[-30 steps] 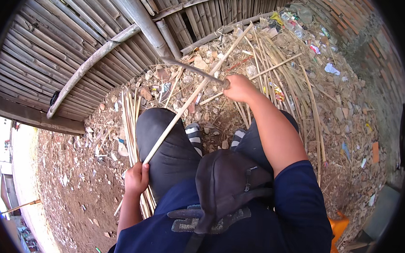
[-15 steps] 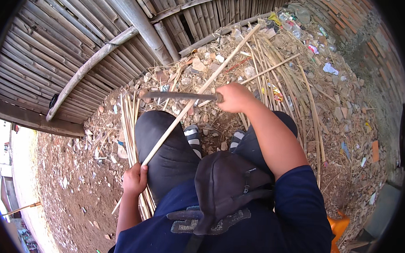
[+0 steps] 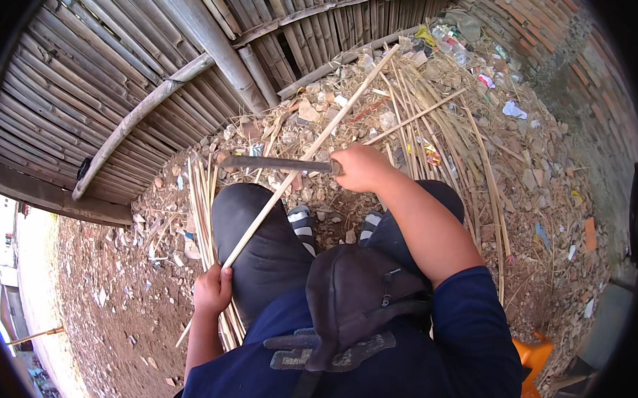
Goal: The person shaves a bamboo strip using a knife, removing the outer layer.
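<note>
A long pale bamboo strip (image 3: pixel 267 207) slants from beside my left thigh up to the far rubble. Near its lower end, my left hand (image 3: pixel 212 290) is closed around it, thumb along the top. My right hand (image 3: pixel 363 168) grips the handle of a machete (image 3: pixel 278 163), whose dark blade points left and lies across the strip above my knees. Whether the edge touches the strip I cannot tell. Beside my left leg rests a bundle of thin bamboo strips (image 3: pixel 202 212), partly hidden by my leg and left arm.
More bamboo strips (image 3: pixel 426 118) lie in a loose pile ahead on the right. Rubble and litter cover the ground around my sandalled feet (image 3: pixel 301 223). A bamboo wall (image 3: pixel 125 84) rises at the far left, a brick wall (image 3: pixel 587 90) at the right. An orange plastic object (image 3: pixel 532 372) stands behind my right elbow.
My right hand and the machete have shifted slightly left and down along the strip, and the blade shows more of its flat side. My left hand keeps its hold.
</note>
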### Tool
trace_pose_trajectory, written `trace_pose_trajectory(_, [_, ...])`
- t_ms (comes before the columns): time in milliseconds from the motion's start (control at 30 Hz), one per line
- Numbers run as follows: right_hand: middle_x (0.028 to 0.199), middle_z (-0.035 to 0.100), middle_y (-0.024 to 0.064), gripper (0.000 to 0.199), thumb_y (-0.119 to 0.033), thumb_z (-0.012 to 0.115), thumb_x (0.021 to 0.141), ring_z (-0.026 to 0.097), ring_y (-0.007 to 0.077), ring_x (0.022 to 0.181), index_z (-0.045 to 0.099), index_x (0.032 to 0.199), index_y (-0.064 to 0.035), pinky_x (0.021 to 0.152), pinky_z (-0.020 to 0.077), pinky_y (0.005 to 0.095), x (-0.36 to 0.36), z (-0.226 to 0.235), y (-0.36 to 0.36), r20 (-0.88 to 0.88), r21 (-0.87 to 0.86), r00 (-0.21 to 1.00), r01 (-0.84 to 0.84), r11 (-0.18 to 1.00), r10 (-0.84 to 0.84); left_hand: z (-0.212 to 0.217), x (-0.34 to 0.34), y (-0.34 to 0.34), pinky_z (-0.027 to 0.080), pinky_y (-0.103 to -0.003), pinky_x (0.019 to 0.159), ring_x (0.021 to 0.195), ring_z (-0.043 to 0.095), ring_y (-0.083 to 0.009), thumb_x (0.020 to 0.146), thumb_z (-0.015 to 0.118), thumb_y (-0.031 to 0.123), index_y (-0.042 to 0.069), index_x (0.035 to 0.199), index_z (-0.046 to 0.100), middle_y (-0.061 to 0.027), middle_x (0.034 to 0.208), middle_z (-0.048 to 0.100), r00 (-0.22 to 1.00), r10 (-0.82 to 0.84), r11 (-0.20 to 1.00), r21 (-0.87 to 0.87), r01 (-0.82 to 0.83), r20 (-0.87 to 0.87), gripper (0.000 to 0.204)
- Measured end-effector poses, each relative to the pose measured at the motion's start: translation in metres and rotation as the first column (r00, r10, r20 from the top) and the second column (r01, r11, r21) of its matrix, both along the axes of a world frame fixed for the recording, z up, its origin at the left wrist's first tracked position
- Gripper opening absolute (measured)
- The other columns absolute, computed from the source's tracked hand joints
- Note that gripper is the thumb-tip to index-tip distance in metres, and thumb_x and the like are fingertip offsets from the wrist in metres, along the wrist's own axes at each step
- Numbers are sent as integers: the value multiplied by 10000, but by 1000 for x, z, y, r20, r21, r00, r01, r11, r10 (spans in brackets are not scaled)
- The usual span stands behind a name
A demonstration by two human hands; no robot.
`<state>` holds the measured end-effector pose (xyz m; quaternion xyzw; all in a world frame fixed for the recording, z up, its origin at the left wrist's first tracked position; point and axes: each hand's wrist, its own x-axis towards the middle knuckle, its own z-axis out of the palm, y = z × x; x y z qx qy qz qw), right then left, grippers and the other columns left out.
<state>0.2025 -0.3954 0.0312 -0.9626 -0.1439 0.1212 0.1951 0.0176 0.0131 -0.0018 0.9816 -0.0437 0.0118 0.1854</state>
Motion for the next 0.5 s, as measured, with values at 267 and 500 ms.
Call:
trace_pose_trajectory(267, [945,724,197,331,-250,718,748,693,386,938,736,1046,-108,834,556,487,20,-14,-1,30,125,998,-51,991,48,-3,2,-5,436,-534,541,572,580,-469,1013,572,318,30,720,491,-230,587,556,1000,17,998,-64,-15,24,419])
trace_pose_trajectory(500, [913,713,209,274,-253,720,748,688,391,930,725,960,-79,836,546,489,15,-11,1,46,142,999,-36,989,29,-2,2,-4,446,-535,561,601,591,-473,1012,572,335,30,725,499,-237,619,577,999,33,998,-62,-33,8,425])
